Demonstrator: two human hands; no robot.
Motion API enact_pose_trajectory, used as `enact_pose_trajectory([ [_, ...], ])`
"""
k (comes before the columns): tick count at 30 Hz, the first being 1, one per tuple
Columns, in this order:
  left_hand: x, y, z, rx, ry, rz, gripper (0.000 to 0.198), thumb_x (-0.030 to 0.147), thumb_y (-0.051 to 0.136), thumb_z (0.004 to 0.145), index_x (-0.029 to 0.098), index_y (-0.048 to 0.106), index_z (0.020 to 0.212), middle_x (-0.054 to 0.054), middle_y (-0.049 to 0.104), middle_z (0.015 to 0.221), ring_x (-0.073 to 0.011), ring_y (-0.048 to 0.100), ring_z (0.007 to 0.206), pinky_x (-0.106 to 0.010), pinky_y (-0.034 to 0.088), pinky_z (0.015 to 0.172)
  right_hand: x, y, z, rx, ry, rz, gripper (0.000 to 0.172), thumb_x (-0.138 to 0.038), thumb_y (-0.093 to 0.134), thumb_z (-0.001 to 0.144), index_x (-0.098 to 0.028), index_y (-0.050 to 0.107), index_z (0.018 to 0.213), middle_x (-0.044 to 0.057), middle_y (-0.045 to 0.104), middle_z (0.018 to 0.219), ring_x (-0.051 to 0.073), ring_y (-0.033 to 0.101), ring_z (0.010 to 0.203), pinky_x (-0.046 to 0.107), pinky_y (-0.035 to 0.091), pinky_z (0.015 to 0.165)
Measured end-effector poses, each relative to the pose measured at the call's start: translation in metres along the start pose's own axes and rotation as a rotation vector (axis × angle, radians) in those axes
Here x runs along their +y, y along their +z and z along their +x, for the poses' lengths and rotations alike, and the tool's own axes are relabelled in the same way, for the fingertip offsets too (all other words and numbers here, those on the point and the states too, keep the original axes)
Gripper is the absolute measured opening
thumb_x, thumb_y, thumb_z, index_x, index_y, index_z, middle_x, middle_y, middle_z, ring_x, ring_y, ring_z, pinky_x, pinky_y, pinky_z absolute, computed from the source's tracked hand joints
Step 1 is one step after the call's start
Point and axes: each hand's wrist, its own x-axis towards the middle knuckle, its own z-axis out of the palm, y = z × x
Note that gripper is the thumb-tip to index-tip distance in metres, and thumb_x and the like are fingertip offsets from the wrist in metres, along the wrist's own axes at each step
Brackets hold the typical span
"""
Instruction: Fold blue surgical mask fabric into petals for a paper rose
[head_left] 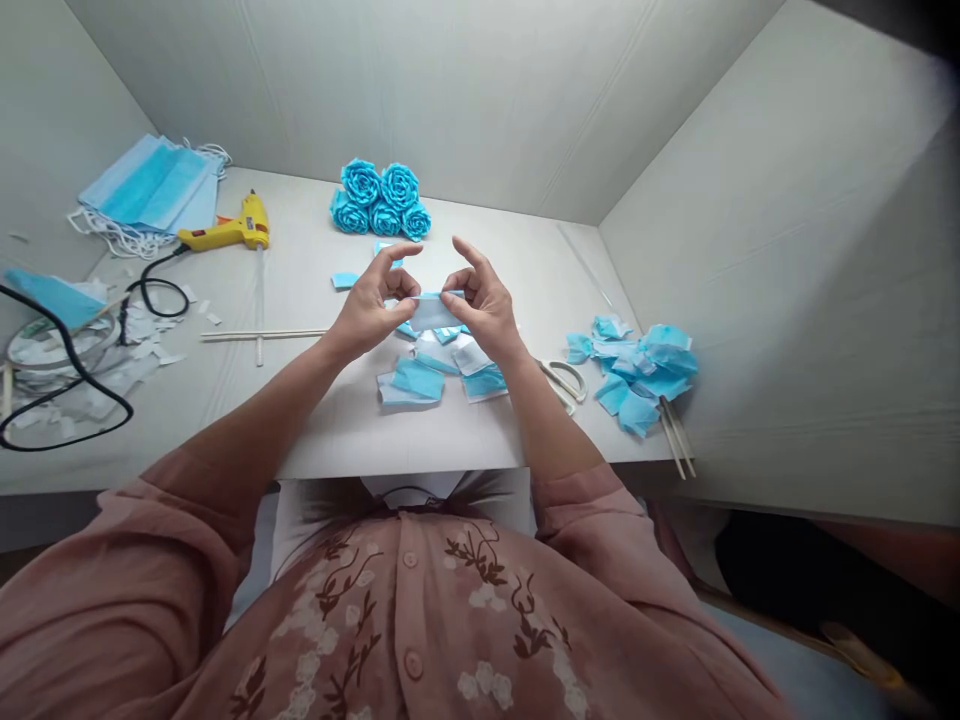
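Note:
A small pale-blue piece of mask fabric (433, 313) is stretched between my two hands above the table. My left hand (379, 300) pinches its left end between thumb and fingers, the index finger raised. At the right end my right hand (484, 303) pinches it the same way, index finger also lifted. Beneath and in front of the hands lie several loose blue and white fabric pieces (411, 384). Beyond them sits a cluster of blue rolled flowers (386, 198). White-handled scissors (564, 382) lie partly behind my right forearm.
At the back left are a stack of blue face masks (154, 185) and a yellow glue gun (232, 228) with a black cord. White scraps (105, 385) pile up at left. Thin sticks (259, 336) lie near my left forearm. Blue fabric petals (637, 365) on sticks rest at right.

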Motion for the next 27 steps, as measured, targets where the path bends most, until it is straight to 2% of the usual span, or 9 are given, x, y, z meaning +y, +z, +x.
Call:
enact_pose_trajectory([
  [4,0.006,-0.001,0.001,0.047,-0.062,-0.122,0.076,0.031,0.075,0.068,0.023,0.056,0.141,0.000,0.066,0.085,-0.0185,0.066,0.085,-0.028,0.054,0.076,0.002,0.000,0.000,0.063,0.047,-0.060,0.079,-0.056,0.065,0.094,-0.030,0.038,0.164,0.004,0.070,0.103,0.020,0.063,0.092,0.032,0.058,0.079],
  [7,0.009,-0.001,0.003,0.058,-0.180,-0.254,0.062,0.049,0.067,0.080,0.022,0.060,0.135,-0.005,0.072,0.095,-0.0209,0.070,0.092,-0.029,0.056,0.076,-0.002,0.001,0.000,0.092,0.064,-0.053,0.080,-0.056,0.066,0.092,-0.029,0.038,0.162,0.004,0.069,0.102,0.020,0.064,0.094,0.033,0.059,0.081],
  [10,0.013,0.001,0.002,0.061,-0.259,-0.195,0.054,0.061,0.069,0.080,0.018,0.070,0.112,-0.006,0.071,0.090,-0.0195,0.067,0.081,-0.029,0.054,0.069,-0.005,0.003,-0.001,0.086,0.047,-0.008,0.083,-0.055,0.069,0.090,-0.027,0.038,0.162,0.004,0.068,0.101,0.020,0.064,0.096,0.034,0.059,0.084],
  [13,0.017,0.003,0.000,0.083,-0.245,-0.008,0.042,0.055,0.084,0.067,0.016,0.071,0.078,-0.002,0.064,0.072,-0.0136,0.054,0.065,-0.026,0.045,0.061,-0.008,0.004,-0.001,0.068,0.028,0.022,0.086,-0.054,0.072,0.089,-0.026,0.037,0.162,0.004,0.069,0.105,0.021,0.066,0.102,0.035,0.060,0.088],
  [15,0.017,0.003,0.000,0.107,-0.225,0.039,0.039,0.051,0.085,0.065,0.016,0.068,0.068,-0.001,0.060,0.064,-0.0124,0.049,0.062,-0.026,0.041,0.059,-0.010,0.001,-0.001,0.065,0.045,0.004,0.084,-0.057,0.069,0.091,-0.028,0.035,0.164,0.005,0.072,0.113,0.022,0.067,0.108,0.036,0.060,0.092],
  [19,0.016,0.003,0.000,0.118,-0.194,0.041,0.033,0.047,0.081,0.068,0.016,0.070,0.068,-0.001,0.062,0.063,-0.0126,0.049,0.062,-0.026,0.040,0.058,-0.009,-0.005,0.000,0.066,0.086,-0.034,0.068,-0.055,0.057,0.103,-0.032,0.038,0.164,0.006,0.075,0.120,0.020,0.069,0.109,0.034,0.058,0.091],
  [24,0.015,0.004,-0.001,0.102,-0.192,0.046,0.036,0.050,0.084,0.066,0.016,0.072,0.067,-0.001,0.062,0.063,-0.0123,0.049,0.061,-0.026,0.040,0.058,0.000,-0.004,0.000,0.053,0.110,-0.029,0.081,-0.060,0.069,0.091,-0.031,0.041,0.161,0.003,0.073,0.101,0.018,0.063,0.081,0.032,0.056,0.071],
  [27,0.014,0.002,0.000,0.102,-0.208,0.039,0.036,0.050,0.085,0.066,0.016,0.072,0.066,-0.001,0.062,0.060,-0.0122,0.049,0.058,-0.026,0.040,0.057,0.002,-0.004,0.000,0.086,0.101,-0.055,0.078,-0.061,0.066,0.092,-0.030,0.042,0.159,0.003,0.072,0.102,0.019,0.060,0.081,0.033,0.054,0.070],
])
